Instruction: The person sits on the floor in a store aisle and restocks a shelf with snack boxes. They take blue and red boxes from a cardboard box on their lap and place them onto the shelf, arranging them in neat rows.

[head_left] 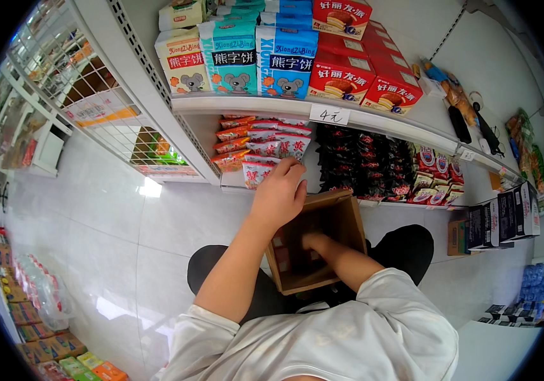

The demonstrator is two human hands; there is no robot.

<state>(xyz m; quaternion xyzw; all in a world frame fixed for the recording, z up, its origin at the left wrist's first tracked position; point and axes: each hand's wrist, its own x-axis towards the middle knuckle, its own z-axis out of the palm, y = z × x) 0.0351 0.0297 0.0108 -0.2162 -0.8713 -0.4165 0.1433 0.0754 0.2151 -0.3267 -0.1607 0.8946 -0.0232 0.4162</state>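
My left hand (285,190) reaches over the box to the lower shelf, at the front of the white and red snack packets (257,172); its fingers are curled, and whether they grip a packet is hidden. My right hand (311,240) is inside an open cardboard box (358,224) between my knees, mostly in shadow, so its grip cannot be seen. Reddish packets (281,252) lie in the box along its left side. Orange snack packets (234,159) stand left of the white ones, and rows of black packets (360,164) stand to the right.
The upper shelf edge (262,105) overhangs the lower packets. It holds biscuit bags (284,62) and red pie boxes (341,78). A wire mesh rack (110,109) stands at the left. Dark cartons (496,221) are at the right. Bottles and cartons (38,290) line the floor at lower left.
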